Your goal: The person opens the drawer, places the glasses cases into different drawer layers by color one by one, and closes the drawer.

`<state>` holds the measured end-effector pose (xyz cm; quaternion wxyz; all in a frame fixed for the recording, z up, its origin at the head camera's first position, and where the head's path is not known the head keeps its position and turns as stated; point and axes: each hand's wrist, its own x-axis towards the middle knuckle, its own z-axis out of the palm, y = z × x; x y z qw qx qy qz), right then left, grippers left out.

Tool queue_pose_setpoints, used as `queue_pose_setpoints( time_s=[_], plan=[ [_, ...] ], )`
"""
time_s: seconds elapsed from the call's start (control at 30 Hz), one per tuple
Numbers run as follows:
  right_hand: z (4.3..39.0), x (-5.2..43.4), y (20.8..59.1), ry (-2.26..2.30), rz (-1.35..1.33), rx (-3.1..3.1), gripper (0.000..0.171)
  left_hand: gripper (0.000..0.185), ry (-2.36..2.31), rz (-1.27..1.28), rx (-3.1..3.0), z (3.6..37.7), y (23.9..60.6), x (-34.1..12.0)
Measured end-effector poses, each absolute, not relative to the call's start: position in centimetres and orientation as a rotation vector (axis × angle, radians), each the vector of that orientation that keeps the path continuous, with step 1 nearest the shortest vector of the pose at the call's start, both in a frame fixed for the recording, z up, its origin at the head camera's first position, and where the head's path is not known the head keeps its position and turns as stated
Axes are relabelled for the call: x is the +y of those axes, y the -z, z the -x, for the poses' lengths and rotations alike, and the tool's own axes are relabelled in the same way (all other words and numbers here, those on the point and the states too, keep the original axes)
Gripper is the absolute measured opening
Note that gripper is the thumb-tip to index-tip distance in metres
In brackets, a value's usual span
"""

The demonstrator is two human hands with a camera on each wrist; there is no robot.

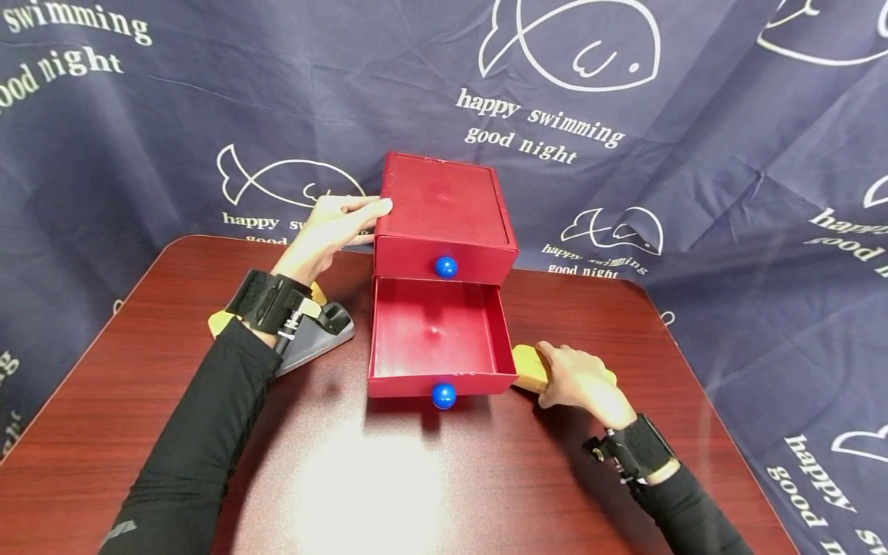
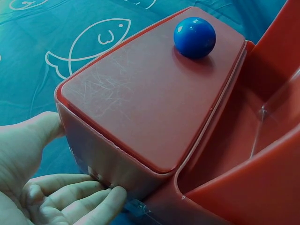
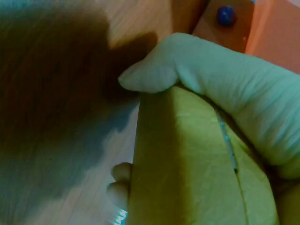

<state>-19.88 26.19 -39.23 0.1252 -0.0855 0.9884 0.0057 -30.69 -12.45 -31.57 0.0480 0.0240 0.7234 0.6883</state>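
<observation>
Dark-red tabletop (image 1: 430, 493), and we're mid-stow: left hand (image 1: 331, 231) flat-fingered steadying the red drawer cabinet (image 1: 444, 212), right hand (image 1: 579, 383) clamped on the yellow block (image 1: 530, 368) beside the open lower drawer (image 1: 433, 339), needing a lift over its wall.

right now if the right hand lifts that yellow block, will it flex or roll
Probably neither: the yellow block looks stiff, with flat faces and straight edges, so it should sit flat. The right hand wraps it easily, so it seems light. A seam hints it might be two joined pieces.
</observation>
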Motion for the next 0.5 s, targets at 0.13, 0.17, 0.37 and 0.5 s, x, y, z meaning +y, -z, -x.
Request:
queue_pose_setpoints(
  time_s=[0.13,0.17,0.37,0.5],
  plan=[
    [19.9,26.9,38.5,0.044,0.275,2.908,0.074,0.061,-2.104,-0.081,2.202,30.7,31.6,-12.6],
    [19.9,27.1,38.3,0.063,0.281,2.916,0.073,0.061,-2.109,-0.081,2.199,30.7,31.6,-12.6],
    [20.0,28.0,36.8,0.175,0.251,2.967,0.073,0.061,-2.11,-0.097,2.202,30.6,31.7,-12.7],
    [19.8,28.4,35.7,0.257,0.204,3.011,0.076,0.061,-2.103,-0.087,2.202,30.7,31.7,-12.6]
  ],
)
